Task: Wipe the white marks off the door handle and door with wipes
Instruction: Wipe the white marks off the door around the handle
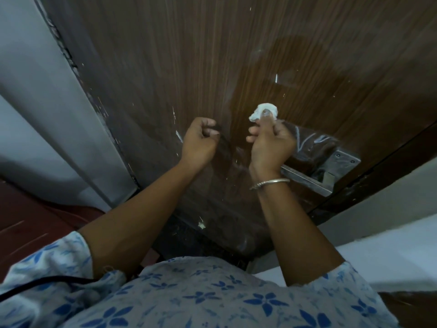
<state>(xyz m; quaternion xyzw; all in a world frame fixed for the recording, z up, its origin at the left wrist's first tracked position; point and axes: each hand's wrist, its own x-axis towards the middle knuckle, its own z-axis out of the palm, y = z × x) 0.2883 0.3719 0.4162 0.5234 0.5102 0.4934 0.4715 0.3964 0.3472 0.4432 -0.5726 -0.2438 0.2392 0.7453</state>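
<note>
Brown door [165, 67] (edge beside handle [314, 171]): right hand [272, 145] pinches wipe [263, 112], left hand [199, 140] fisted.

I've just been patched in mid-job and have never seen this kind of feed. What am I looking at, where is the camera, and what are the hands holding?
There is no machine: one camera worn on a person's head looks down at their bare arms. Ahead is a dark brown wood-grain door flecked with white marks. The right hand, with a thin metal bangle on its wrist, pinches a crumpled white wipe against the door, just above the grey metal lever handle. The left hand is a closed fist near the door; whether it grips anything is unclear.
</note>
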